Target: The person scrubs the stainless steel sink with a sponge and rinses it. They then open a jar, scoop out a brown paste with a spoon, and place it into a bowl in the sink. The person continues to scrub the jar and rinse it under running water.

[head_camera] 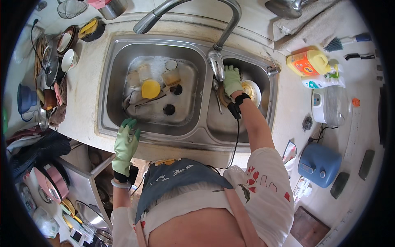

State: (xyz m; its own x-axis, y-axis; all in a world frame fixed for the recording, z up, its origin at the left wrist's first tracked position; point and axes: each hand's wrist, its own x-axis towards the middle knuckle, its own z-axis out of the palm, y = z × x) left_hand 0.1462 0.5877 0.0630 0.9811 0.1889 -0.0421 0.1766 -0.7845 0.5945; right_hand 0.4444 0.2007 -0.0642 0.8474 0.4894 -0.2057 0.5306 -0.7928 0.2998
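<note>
My left hand (126, 148), in a green rubber glove, is at the front rim of the large sink basin (112, 92), fingers apart and holding nothing. My right hand (232, 81), also gloved, reaches down into the small basin (226, 128); what lies under its palm is hidden. Beside it are a soiled white bowl (255, 92) and a metal spoon (218, 98). In the large basin, glass jars (145, 72), a yellow lid (151, 89), a dark round lid (169, 110) and a cloth (132, 99) lie in shallow, sudsy water.
A chrome faucet (230, 31) arches over the basins. Right of the sink stand a yellow detergent jug (305, 63), a spray bottle (322, 82) and a blue toaster (320, 165). A white bowl (69, 60) and a black pot (92, 31) stand on the left. An open cabinet (95, 166) is below left.
</note>
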